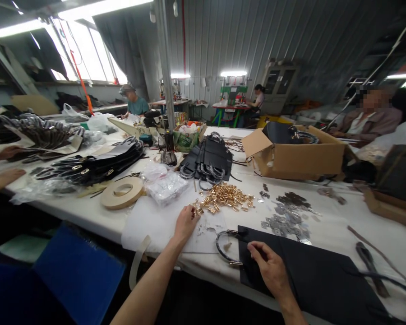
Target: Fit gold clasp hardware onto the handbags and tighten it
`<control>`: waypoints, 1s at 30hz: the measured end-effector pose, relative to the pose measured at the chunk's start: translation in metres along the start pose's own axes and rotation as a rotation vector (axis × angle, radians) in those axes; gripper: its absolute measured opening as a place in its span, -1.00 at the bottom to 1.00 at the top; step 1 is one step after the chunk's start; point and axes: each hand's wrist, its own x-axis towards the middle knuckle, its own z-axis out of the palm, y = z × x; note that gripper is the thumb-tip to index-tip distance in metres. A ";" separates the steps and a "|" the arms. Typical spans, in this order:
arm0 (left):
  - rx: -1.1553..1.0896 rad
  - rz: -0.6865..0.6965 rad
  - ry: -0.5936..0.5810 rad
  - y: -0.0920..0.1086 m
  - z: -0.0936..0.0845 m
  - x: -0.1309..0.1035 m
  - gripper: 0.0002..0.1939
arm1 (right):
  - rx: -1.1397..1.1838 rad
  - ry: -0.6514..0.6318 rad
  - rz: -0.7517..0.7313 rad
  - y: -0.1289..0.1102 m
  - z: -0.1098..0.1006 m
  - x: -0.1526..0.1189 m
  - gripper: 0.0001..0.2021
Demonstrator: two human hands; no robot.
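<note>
In the head view, the person's left hand reaches to the near left edge of a heap of gold metal pieces on the white-covered desk; its grip is curled with the fingertips among the outermost pieces, and I cannot tell whether it has closed on one. The right hand is over the left end of a black panel, its thumb and forefinger close together; whether that grip pinches anything, I cannot tell. The panel lies flat along the desk's near edge, a curved dark handle with gold fittings at its ends projecting from its left side, just below the heap. Silver plates lie just beyond the panel, with darker plates behind them. Left of the heap are a plastic-wrapped bundle and a tape roll; behind it is a pile of black handled pieces, with an open cardboard box to the right. A co-worker's hands show at the left edge, well apart from the person's own.
</note>
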 end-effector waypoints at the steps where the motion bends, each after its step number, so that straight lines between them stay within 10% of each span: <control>1: -0.005 0.011 -0.001 -0.002 -0.001 0.004 -0.82 | -0.003 0.003 -0.004 -0.001 0.000 0.000 -0.57; 13: -0.157 0.094 0.069 -0.001 -0.018 -0.018 -0.79 | 0.079 0.030 0.002 -0.003 0.000 0.003 -0.62; 23: -0.579 -0.049 -0.112 0.068 0.045 -0.062 -0.73 | 0.456 -0.018 -0.039 -0.039 0.022 0.010 -0.69; 30: -0.659 -0.045 -0.188 0.076 0.060 -0.070 -0.75 | 0.567 -0.168 0.047 -0.034 0.038 0.017 -0.71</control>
